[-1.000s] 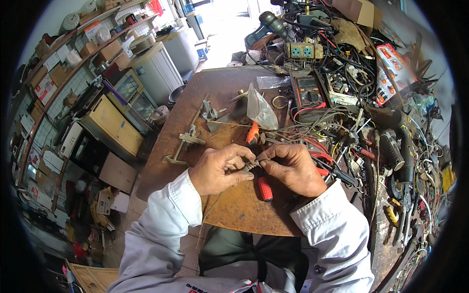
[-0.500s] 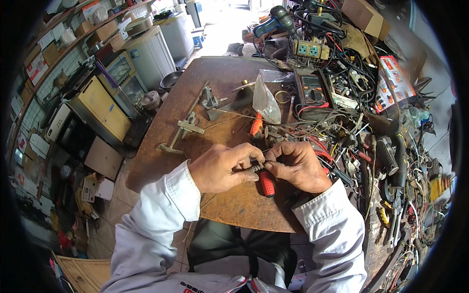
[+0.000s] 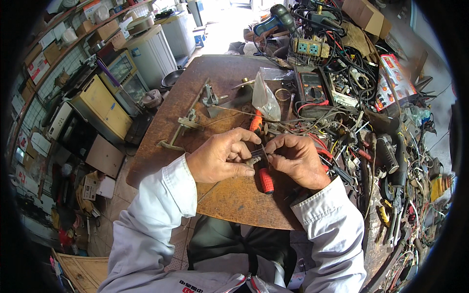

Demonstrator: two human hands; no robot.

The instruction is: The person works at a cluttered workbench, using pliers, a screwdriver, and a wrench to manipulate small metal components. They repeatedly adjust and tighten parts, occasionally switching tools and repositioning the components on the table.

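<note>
My left hand [image 3: 220, 157] is curled, index finger stretched above and thumb below a small dark metal part [image 3: 254, 159], which it holds; the fingers partly hide it. Just beside it, my right hand [image 3: 296, 160] pinches a thin, narrow metal piece [image 3: 264, 152] between thumb and fingertips. Both hands are close together over the front of the wooden table [image 3: 234, 200]. Below the fingertips lies a red handle [image 3: 266, 181], its upper end hidden by what I hold. An orange-red tool handle [image 3: 256, 121] rests just beyond my hands.
A metal clamp-like fixture [image 3: 188, 122] lies on the table's left side. Farther back are a clear plastic bag [image 3: 266, 100], a metal ring [image 3: 282, 95] and a multimeter [image 3: 311, 87]. Tangled wires and tools [image 3: 351, 141] crowd the right side. A blue-green heat gun [image 3: 274, 22] sits at the back.
My left index finger has lifted and straightened, and the left thumb has drawn down, baring more of the small metal part. The thin piece in my right hand now shows more clearly.
</note>
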